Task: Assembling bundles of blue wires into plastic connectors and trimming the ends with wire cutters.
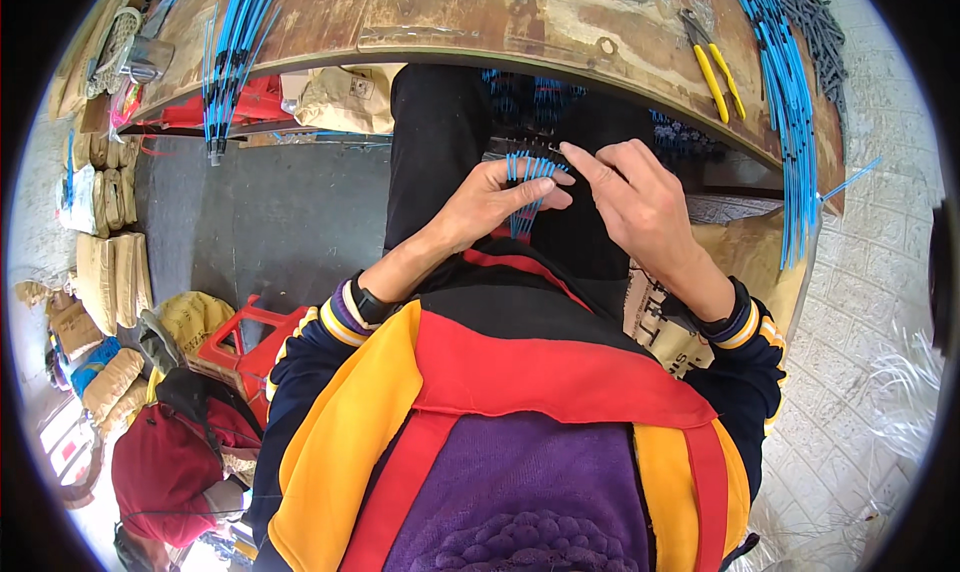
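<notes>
Over my lap, my left hand (478, 210) is closed around a small bunch of thin blue wires (522, 212). Their upper ends fan out side by side above the fingers, and the lower ends hang below the palm. Just right of the wire ends is my right hand (642, 204), its index finger pointing toward them and the other fingers curled. Small dark bits show by that fingertip, too tiny to name. Whether the right thumb and finger pinch something is hidden from this angle.
On the wooden workbench (450, 17) lie yellow-handled pliers (712, 67). Blue wire bundles hang over its edge at left (228, 77) and right (790, 162), near a pile of grey pieces (815, 37). A red stool (232, 350) and a person in dark red (165, 467) are at left.
</notes>
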### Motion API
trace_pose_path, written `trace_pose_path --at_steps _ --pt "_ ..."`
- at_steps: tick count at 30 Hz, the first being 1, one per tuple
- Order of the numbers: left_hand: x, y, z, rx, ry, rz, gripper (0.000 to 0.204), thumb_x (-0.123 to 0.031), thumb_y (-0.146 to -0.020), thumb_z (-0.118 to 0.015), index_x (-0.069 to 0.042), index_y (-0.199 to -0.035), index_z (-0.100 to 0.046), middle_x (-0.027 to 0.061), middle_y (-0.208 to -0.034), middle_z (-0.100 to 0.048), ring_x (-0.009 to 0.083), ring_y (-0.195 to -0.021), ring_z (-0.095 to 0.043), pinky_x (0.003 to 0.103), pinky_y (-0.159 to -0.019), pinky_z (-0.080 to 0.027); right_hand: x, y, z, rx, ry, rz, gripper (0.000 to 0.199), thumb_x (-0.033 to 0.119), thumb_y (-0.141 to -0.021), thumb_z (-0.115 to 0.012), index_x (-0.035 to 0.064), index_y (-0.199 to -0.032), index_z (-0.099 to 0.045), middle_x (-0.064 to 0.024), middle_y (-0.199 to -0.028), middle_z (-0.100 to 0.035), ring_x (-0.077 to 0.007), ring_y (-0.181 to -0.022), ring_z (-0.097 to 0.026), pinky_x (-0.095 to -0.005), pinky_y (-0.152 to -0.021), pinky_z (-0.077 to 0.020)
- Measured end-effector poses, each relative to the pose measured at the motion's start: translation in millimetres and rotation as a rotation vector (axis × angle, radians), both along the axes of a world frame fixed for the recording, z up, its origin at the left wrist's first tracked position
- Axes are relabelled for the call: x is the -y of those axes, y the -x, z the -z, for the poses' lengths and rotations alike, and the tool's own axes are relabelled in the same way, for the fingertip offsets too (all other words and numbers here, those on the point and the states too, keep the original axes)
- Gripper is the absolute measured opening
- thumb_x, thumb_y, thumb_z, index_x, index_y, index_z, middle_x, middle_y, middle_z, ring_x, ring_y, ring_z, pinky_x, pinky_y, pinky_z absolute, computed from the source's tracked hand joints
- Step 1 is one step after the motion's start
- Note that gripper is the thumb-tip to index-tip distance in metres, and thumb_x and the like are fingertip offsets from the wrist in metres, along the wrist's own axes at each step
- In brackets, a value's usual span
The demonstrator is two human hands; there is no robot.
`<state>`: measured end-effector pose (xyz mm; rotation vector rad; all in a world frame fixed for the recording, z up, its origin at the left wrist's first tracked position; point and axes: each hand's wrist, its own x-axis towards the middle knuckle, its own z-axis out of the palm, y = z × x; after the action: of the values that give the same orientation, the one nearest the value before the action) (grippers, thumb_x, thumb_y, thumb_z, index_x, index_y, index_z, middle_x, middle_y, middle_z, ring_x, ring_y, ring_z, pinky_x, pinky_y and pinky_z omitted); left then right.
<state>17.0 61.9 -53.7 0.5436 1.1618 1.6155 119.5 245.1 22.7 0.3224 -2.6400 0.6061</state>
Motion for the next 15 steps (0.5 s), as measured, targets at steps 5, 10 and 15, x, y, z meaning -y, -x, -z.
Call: trace_pose_path --at_steps 5,10,15 --pt "0.9 -0.3 2.2 -0.009 0.006 -0.017 0.028 -0.018 -0.099 -0.054 0.0 -0.12 -0.062 0.0129 -0.105 -0.07 0.0192 -0.1 -0.066 0.032 -0.09 -0.052 4.2 -0.1 -8.4 0.033 -0.051 0.01 0.044 -0.009 -0.073 -0.063 0.003 -0.115 -0.066 -0.0097 -0.083 -0.054 -0.0253 -0.074 -0.057 -0.0343 -0.062 -0.0486" --pt "1.1 -0.5 0.2 0.02 0.015 -0.01 0.027 -0.016 -0.099 -0.054 0.0 -0.119 -0.062 0.0134 -0.104 -0.07 0.0191 -0.1 -0.066 0.032 -0.091 -0.052 2.8 0.7 -0.3 0.06 0.081 0.017 0.043 -0.008 -0.074 -0.064 0.0029 -0.115 -0.066 -0.0104 -0.085 -0.056 -0.0259 -0.075 -0.057 -0.0348 -0.064 -0.0486" --pt "1.0 -0.2 0.2 0.046 0.002 -0.003 0.026 -0.016 -0.1 -0.053 0.0 -0.119 -0.062 0.0133 -0.104 -0.07 0.0184 -0.1 -0.066 0.031 -0.089 -0.052 1.7 4.5 10.1 -0.001 0.107 0.006 0.041 -0.006 -0.072 -0.065 0.0024 -0.112 -0.067 -0.0106 -0.087 -0.058 -0.0257 -0.075 -0.057 -0.035 -0.064 -0.0485"
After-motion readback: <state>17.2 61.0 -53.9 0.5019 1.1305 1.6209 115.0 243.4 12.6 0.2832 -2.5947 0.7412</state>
